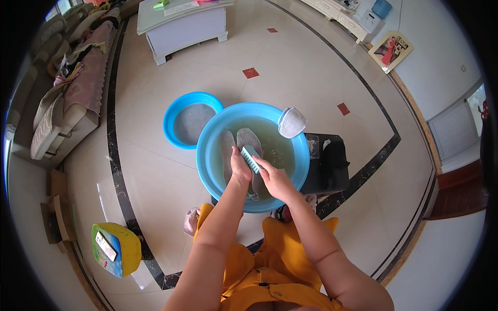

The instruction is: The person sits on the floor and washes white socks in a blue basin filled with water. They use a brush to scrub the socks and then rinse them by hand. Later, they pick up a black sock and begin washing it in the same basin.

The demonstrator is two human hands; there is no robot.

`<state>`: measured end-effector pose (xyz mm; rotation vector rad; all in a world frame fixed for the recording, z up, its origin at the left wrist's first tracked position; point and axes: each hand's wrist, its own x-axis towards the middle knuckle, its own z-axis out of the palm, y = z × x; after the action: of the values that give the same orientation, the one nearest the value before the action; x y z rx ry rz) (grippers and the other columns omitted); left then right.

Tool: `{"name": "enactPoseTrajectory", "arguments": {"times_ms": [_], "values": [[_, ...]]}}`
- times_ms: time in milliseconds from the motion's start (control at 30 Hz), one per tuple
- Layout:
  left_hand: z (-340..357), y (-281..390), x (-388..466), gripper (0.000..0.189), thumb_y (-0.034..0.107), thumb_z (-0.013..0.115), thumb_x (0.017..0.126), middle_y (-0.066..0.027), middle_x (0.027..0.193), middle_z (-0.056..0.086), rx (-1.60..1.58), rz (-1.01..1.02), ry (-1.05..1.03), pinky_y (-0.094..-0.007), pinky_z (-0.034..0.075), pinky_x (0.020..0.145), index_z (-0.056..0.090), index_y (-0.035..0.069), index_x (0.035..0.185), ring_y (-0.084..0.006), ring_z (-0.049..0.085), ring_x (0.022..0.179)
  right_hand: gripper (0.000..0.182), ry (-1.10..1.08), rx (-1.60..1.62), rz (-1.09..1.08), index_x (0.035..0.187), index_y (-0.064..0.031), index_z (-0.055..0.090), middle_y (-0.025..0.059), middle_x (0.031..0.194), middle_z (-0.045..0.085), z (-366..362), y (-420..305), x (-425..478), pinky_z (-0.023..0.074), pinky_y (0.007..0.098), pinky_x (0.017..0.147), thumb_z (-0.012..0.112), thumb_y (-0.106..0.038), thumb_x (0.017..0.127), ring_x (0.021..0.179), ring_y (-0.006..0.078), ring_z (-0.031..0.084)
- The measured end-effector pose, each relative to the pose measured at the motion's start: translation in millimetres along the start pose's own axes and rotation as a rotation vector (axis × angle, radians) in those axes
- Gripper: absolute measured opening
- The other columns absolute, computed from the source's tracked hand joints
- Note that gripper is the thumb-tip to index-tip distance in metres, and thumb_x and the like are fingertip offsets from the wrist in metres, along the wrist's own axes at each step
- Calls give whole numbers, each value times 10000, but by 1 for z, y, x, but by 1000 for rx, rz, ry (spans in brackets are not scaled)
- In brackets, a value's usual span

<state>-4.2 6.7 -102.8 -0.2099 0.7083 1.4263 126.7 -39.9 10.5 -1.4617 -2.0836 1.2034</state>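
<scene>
A large light-blue plastic basin (204, 132) of cloudy water stands before me. Two grey insoles lie in it, the left one (226, 151) partly beside my left hand and the other (249, 139) beyond the brush. My right hand (275, 180) holds a pale green scrubbing brush (251, 157), its bristles facing left. My left hand (240, 166) is raised at the bristle side, palm towards the brush; whether it also grips something is unclear. A whitish ribbed cloth item (292, 122) hangs over the basin's upper right rim.
A smaller blue basin (168, 126) of greyish water adjoins at the upper left. A black stool or box (325, 177) with dark cloth stands at the right. A yellow-and-blue stool (130, 247) bears a phone (106, 246). A sofa (76, 128) and white table (186, 37) stand farther off.
</scene>
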Motion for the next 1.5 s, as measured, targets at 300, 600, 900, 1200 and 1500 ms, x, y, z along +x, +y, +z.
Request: {"name": "enactPoseTrajectory", "arguments": {"times_ms": [300, 600, 900, 1200, 1500], "values": [[15, -4, -15, 542, 526, 269, 931, -98, 1061, 559, -3, 2, 82, -388, 415, 886, 503, 76, 1120, -253, 526, 989, 385, 80, -98, -56, 1309, -262, 395, 220, 744, 602, 18, 21, 20, 449, 468, 613, 394, -184, 932, 662, 400, 578], [-1, -15, -4, 484, 472, 300, 946, -103, 998, 589, 27, -113, 9, -378, 429, 864, 522, 63, 1075, -240, 551, 909, 395, 143, -231, 66, 1278, -294, 437, 218, 754, 605, 27, 31, 46, 455, 472, 604, 431, -166, 905, 676, 398, 589], [-1, -16, -2, 359, 350, 397, 946, -127, 1016, 596, 80, -117, 52, -378, 428, 874, 520, 42, 1086, -242, 563, 932, 389, 219, -123, 138, 1296, -268, 416, 246, 763, 599, 24, 36, 50, 450, 483, 633, 420, -177, 918, 720, 422, 584], [7, -4, -5, 507, 426, 273, 953, -154, 1091, 577, 24, -131, 18, -447, 431, 863, 490, 19, 1163, -314, 549, 956, 416, 32, -224, 9, 1335, -223, 375, 229, 776, 604, 1, 10, 0, 451, 461, 636, 401, -157, 924, 698, 407, 580], [8, -3, -10, 533, 434, 231, 959, -144, 1111, 572, 15, -126, -86, -435, 426, 870, 459, 18, 1201, -295, 543, 972, 420, 50, -333, 58, 1321, -299, 381, 194, 676, 587, 7, 8, 0, 444, 469, 561, 394, -164, 923, 609, 370, 578]]}}
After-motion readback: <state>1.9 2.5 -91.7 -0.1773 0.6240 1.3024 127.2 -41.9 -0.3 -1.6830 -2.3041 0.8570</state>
